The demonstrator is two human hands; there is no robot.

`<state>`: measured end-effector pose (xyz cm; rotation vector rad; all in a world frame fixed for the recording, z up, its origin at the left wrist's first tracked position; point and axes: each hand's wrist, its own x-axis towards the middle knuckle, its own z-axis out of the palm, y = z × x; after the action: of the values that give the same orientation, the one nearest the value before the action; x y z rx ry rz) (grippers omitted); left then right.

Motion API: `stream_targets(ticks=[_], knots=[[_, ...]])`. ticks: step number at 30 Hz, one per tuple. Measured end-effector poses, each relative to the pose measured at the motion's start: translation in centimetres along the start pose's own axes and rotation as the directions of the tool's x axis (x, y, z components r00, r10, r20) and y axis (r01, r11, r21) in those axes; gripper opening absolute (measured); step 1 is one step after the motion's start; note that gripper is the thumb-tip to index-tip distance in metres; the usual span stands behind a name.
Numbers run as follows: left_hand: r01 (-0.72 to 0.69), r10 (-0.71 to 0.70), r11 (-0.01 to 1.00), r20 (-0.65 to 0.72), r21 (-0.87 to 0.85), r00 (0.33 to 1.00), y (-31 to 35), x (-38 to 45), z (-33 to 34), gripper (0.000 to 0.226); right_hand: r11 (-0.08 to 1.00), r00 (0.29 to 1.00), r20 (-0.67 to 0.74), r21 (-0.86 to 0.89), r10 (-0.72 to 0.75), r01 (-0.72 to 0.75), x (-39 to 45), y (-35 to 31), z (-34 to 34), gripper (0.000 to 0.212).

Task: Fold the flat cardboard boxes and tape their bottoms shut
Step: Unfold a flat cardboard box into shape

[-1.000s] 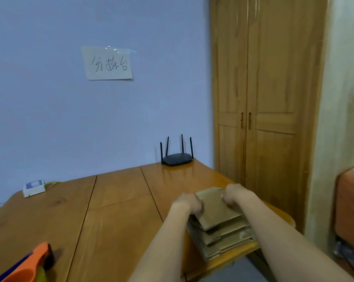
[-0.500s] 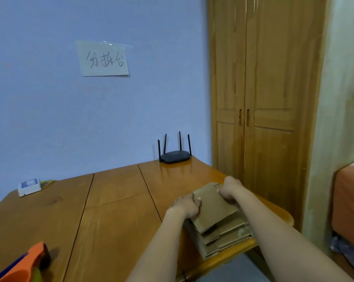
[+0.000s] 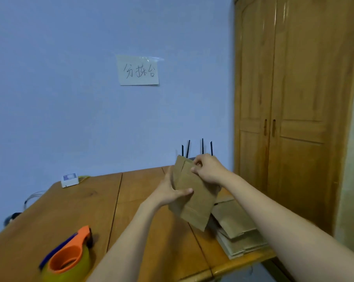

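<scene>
A flat brown cardboard box (image 3: pixel 194 202) is lifted above the wooden table (image 3: pixel 74 208), tilted with its flaps up. My left hand (image 3: pixel 170 192) holds its left edge, thumb across the front face. My right hand (image 3: pixel 207 169) pinches the upper right flap. A stack of flat cardboard boxes (image 3: pixel 236 228) lies on the table's right edge, just below and right of the held box. An orange tape dispenser (image 3: pixel 68 255) with a yellowish roll sits at the near left of the table.
A black router (image 3: pixel 196 148) with antennas stands at the back of the table, mostly hidden behind the box. A small white device (image 3: pixel 70 180) with cables lies at the back left. A wooden wardrobe (image 3: pixel 294 110) stands to the right.
Both hands have lifted the top flat box off the stack and raised it toward the middle of the table. The view has swung left and down, showing more of the tape dispenser.
</scene>
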<state>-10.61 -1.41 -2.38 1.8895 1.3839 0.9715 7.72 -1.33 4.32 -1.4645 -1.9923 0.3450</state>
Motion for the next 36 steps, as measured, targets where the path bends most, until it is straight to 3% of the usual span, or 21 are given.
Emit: stream_targets(ticks=[3,7,13,16,18,21,23,25,28,32,36], knots=[[0.072,-0.077,0.995,-0.067,-0.064,0.995,-2.6,-2.9,-2.5,0.098,0.990,0.989,0.053,-0.034,-0.138,0.140,-0.8,-3.5,2.9,0.017],[0.192,-0.205,0.977,-0.165,-0.092,0.965,-7.1,-6.7,-4.3,0.136,0.964,0.959,0.145,-0.074,-0.243,0.255,-1.7,-6.2,8.1,0.014],[0.152,-0.207,0.954,-0.200,-0.259,0.958,-10.7,-10.3,-5.2,0.126,0.934,0.924,0.216,-0.104,-0.315,0.342,-3.6,-7.0,13.6,0.008],[0.159,-0.223,0.954,-0.250,-0.253,0.942,-11.5,-10.3,-5.0,0.131,0.918,0.936,0.135,-0.193,-0.326,0.347,-3.9,-6.4,14.0,0.024],[0.176,-0.245,0.953,-0.285,-0.246,0.927,-12.3,-9.9,-4.8,0.129,0.922,0.944,0.069,-0.202,-0.322,0.329,-3.9,-5.9,13.4,0.049],[0.163,-0.240,0.945,-0.265,-0.284,0.934,-12.5,-9.8,-4.7,0.120,0.989,0.989,0.053,-0.030,-0.140,0.142,-3.5,-3.9,12.1,0.090],[0.137,-0.217,0.943,-0.246,-0.304,0.945,-12.7,-9.6,-4.6,0.114,0.982,0.992,0.126,0.188,0.009,-0.033,-3.4,-1.7,11.1,0.102],[0.115,-0.194,0.943,-0.235,-0.312,0.952,-12.8,-9.5,-4.6,0.112,0.931,0.965,0.255,0.335,0.056,-0.143,-3.9,0.3,10.9,0.098],[0.101,-0.166,0.946,-0.194,-0.310,0.967,-12.8,-9.6,-4.1,0.116,0.881,0.927,0.376,0.433,0.017,-0.191,-5.1,2.1,12.5,0.076],[0.100,-0.163,0.942,-0.174,-0.320,0.971,-12.5,-9.8,-4.0,0.115,0.785,0.938,0.347,0.577,0.012,-0.223,-5.8,1.7,14.6,0.066],[0.136,-0.172,0.952,-0.111,-0.273,0.979,-12.5,-9.5,-4.0,0.100,0.748,0.947,0.317,0.639,-0.044,-0.179,-5.2,0.5,15.8,0.071]])
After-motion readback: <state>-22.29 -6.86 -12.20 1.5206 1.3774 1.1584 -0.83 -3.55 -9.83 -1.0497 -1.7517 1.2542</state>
